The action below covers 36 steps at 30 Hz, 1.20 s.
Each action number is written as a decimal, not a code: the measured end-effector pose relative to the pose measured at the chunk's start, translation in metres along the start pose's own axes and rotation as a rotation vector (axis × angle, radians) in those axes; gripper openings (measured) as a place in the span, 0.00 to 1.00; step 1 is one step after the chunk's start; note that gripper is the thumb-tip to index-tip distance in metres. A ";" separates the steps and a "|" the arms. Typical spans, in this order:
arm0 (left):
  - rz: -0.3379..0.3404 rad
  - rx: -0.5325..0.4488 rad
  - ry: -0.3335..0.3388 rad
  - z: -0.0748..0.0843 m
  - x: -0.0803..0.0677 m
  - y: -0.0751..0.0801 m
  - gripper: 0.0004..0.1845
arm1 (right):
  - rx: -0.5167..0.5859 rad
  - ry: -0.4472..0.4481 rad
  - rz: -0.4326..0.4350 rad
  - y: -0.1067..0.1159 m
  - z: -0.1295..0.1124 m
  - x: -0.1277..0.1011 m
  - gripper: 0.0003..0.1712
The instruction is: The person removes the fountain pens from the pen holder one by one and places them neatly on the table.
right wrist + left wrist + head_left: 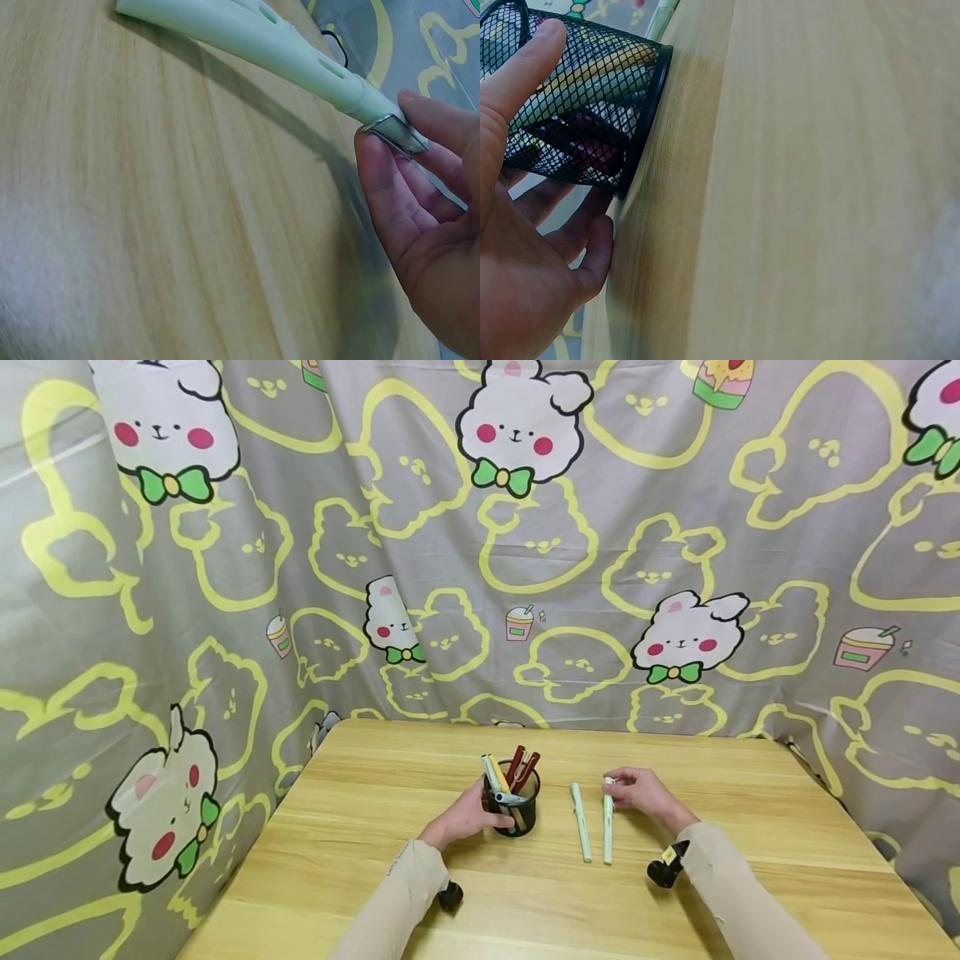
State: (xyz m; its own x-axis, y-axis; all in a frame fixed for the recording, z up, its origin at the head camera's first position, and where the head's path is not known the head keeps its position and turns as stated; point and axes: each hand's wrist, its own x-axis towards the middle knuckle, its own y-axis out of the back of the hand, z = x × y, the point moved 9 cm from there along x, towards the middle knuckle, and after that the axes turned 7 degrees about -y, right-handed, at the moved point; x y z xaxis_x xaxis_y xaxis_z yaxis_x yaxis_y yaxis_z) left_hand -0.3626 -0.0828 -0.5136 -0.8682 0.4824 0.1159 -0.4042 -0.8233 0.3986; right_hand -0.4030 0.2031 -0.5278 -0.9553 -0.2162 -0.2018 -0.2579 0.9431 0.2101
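Observation:
A black mesh pen holder stands on the table with several pens in it, among them dark red pens, a yellow one and pale ones. My left hand grips the holder from its left side, thumb and fingers around the mesh. To the right, two pale green pens lie roughly parallel. The left pen is untouched. My right hand pinches the far end of the right pen, at its metal clip. In the right wrist view this pen stretches to the upper left.
Both hands are over a light wood-grain table. A grey curtain with bear drawings hangs behind the table and along its left and right sides. A small black device sits at the right wrist, another at the left.

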 end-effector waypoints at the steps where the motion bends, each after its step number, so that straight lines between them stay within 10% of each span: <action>1: 0.002 -0.002 0.000 0.000 0.000 0.000 0.51 | -0.002 -0.002 -0.003 0.000 0.000 0.000 0.29; 36: -0.010 -0.016 -0.031 0.000 0.000 0.000 0.51 | -0.122 0.033 0.059 -0.016 0.001 0.003 0.25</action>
State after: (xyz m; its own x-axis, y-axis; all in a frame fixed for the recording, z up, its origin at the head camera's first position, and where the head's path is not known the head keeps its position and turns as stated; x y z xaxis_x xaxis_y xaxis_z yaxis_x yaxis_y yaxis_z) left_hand -0.3627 -0.0823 -0.5137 -0.8550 0.4993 0.1403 -0.4173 -0.8229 0.3857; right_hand -0.4021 0.1879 -0.5323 -0.9730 -0.1715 -0.1546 -0.2150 0.9170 0.3360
